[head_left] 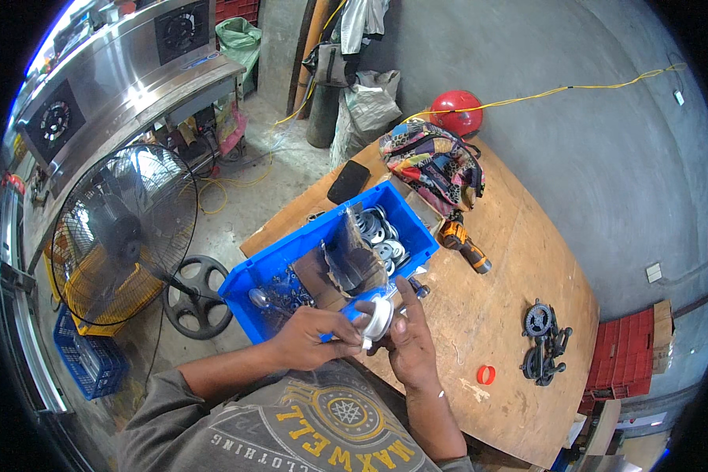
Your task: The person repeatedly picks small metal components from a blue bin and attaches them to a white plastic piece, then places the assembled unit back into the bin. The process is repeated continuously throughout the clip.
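Note:
My left hand [316, 337] is closed, its fingertips pinching the near-left side of a white round, ring-like piece [380, 318]. My right hand [411, 346] grips the same piece from the right, thumb and forefinger raised beside it. Its exact kind is unclear, and the fingers cover part of it. Just beyond my hands lies a blue plastic bin [240, 285] on the table. Grey and white discs [379, 234] fill its far right part. Small dark screws [291, 291] and a clear spoon-like scoop [261, 300] are in its left part, with a torn divider [352, 259] between.
The wooden table [519, 259] holds an orange-black power drill [464, 244], black geared parts [540, 342], a red ring [486, 374], a black phone-like slab [348, 182] and a patterned bag [433, 165]. A floor fan [122, 232] stands left. Red crates [621, 358] sit right.

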### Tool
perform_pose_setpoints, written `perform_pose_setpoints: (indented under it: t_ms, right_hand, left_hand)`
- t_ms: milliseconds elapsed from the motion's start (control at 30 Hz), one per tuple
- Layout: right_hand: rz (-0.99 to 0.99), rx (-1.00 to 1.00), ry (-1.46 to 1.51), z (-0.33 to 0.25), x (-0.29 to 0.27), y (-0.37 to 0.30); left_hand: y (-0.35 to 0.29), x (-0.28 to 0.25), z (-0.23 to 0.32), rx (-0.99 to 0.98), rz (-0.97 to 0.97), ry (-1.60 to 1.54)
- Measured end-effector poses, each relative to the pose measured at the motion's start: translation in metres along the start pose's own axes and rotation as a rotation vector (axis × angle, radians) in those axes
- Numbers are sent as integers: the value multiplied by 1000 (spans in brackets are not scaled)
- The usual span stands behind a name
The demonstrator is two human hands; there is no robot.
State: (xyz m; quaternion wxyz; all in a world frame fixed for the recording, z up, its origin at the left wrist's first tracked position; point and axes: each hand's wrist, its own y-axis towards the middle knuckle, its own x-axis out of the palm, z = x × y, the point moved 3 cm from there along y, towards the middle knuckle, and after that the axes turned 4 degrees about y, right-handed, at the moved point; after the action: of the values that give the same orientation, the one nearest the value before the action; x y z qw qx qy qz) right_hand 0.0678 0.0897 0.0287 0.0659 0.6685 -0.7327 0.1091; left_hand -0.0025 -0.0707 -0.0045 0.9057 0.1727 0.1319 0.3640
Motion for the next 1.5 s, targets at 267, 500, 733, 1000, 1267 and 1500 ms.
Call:
perform_pose_setpoints:
  t_ms: [267,500,733,1000,1267,1500]
  right_hand:
    - [-52,121,-230,13,11,-22]
    - [-34,140,-199,3,16,-31]
    - [-48,150,-103,-7,9,-32]
    - [-15,-7,111,-14,-2,-19]
    - [78,-54,-12,4,-12,-6]
    - [-31,-252,-456,13,-12,-9]
  left_hand:
    - [7,-11,-2,-46,216,-25]
    - [8,-8,-10,-41,215,175]
    - [12,-2,-18,-28,129,231]
    - [10,6,-9,-101,-21,274]
    - [6,11,-13,-128,-82,53]
    - [-3,10,-23,-276,-57,-274]
